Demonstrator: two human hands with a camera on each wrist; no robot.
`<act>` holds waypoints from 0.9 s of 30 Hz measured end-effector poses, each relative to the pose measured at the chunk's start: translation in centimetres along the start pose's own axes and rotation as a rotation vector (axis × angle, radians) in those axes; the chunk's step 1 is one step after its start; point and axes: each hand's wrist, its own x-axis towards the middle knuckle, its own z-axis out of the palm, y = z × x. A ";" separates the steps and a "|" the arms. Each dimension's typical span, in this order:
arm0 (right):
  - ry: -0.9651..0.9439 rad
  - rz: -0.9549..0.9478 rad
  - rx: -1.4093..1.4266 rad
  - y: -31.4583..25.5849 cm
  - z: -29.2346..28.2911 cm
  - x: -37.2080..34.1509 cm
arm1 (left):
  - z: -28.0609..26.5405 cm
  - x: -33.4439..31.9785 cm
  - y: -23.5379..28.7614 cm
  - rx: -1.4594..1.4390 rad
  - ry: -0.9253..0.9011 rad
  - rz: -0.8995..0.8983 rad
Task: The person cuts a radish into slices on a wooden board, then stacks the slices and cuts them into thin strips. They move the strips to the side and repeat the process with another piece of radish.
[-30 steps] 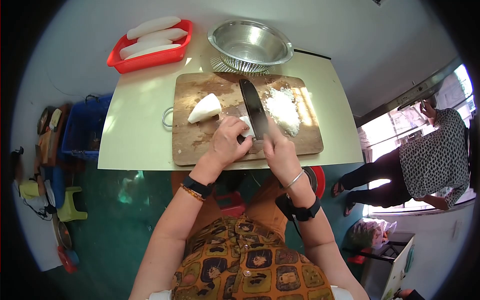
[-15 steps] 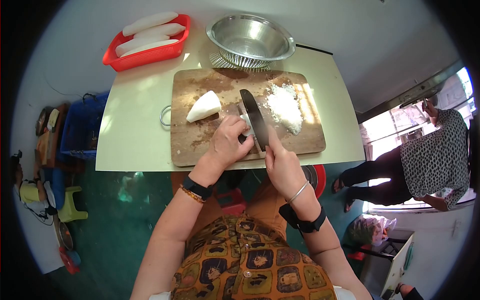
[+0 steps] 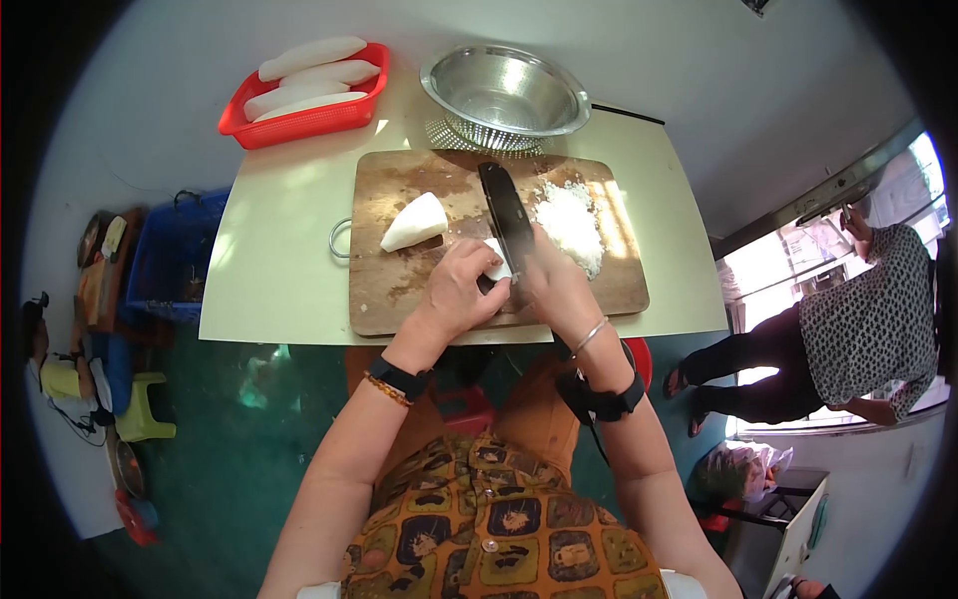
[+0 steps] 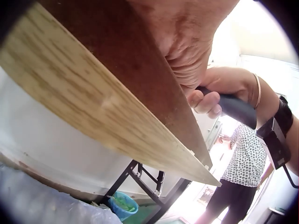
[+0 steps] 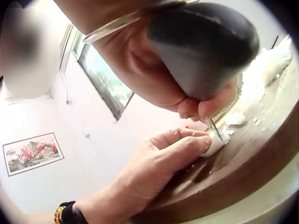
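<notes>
On the wooden cutting board (image 3: pixel 399 299), my left hand (image 3: pixel 459 292) holds a small piece of white radish (image 5: pixel 216 143) under curled fingertips. My right hand (image 3: pixel 561 292), blurred in the head view, grips a kitchen knife (image 3: pixel 507 205) by its black handle (image 5: pixel 201 51). The dark blade stands beside the left fingertips, at the cut end of the piece. A larger peeled radish chunk (image 3: pixel 416 222) lies to the left. Finely chopped white radish (image 3: pixel 571 228) is heaped right of the blade. In the left wrist view, the right hand's fingers (image 4: pixel 205 102) wrap round the handle.
Behind the board stand a red basket (image 3: pixel 299 125) with several peeled radishes and a metal bowl (image 3: pixel 506 85) on a perforated colander. A metal ring (image 3: pixel 339 238) shows at the board's left edge. Another person (image 3: pixel 863 309) stands at the right, by the window.
The right hand and knife shift toward the body, then back away from it, beside the piece. The left hand keeps its hold, and the camera view shifts slightly.
</notes>
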 end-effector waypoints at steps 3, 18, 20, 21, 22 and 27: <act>0.021 0.020 0.052 -1.4 -0.8 -1.6 | 0.1 -0.2 -0.1 -0.018 0.010 -0.017; 0.066 -0.052 -0.036 -1.5 -0.3 -3.1 | 0.2 -0.4 -0.3 -0.009 -0.013 -0.016; 0.070 -0.059 -0.044 -1.5 -0.2 -3.2 | 0.1 -0.4 -0.2 -0.002 -0.018 -0.014; 0.073 -0.060 -0.059 -1.5 -0.1 -3.2 | 0.1 -0.4 -0.2 -0.006 -0.017 -0.018; 0.074 -0.061 -0.074 -1.5 0.0 -3.2 | 0.1 -0.4 -0.2 -0.011 -0.017 -0.022; 0.044 -0.045 -0.157 -2.2 -0.2 -3.7 | 0.1 -0.3 -0.1 -0.024 -0.014 -0.028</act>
